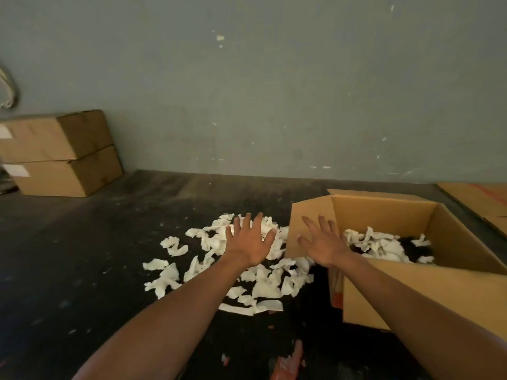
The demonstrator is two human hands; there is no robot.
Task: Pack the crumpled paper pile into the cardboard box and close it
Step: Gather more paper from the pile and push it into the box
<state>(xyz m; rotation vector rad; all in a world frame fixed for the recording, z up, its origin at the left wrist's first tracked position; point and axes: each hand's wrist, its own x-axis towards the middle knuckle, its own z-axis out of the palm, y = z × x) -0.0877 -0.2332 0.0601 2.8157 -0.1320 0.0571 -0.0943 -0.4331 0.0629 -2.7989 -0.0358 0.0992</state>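
Two stacked boxes (59,154) far left — flattened cardboard (482,200) beyond cardboard box (411,286).

Dark scuffed floor (96,256) is carrying scattered crumpled paper (263,281), open cardboard box (411,294) just right of it, two stacked closed boxes (60,154) far left, flat cardboard (482,204) far right.

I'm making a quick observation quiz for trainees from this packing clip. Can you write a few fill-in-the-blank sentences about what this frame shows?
1. Both the left hand and the right hand have their fingers ____.
2. Most of the crumpled paper pile lies on the ____.
3. The flaps of the cardboard box are ____.
4. By the wall at the far left, two closed boxes sit ____ one on the other.

Missing words: spread open; floor; open; stacked
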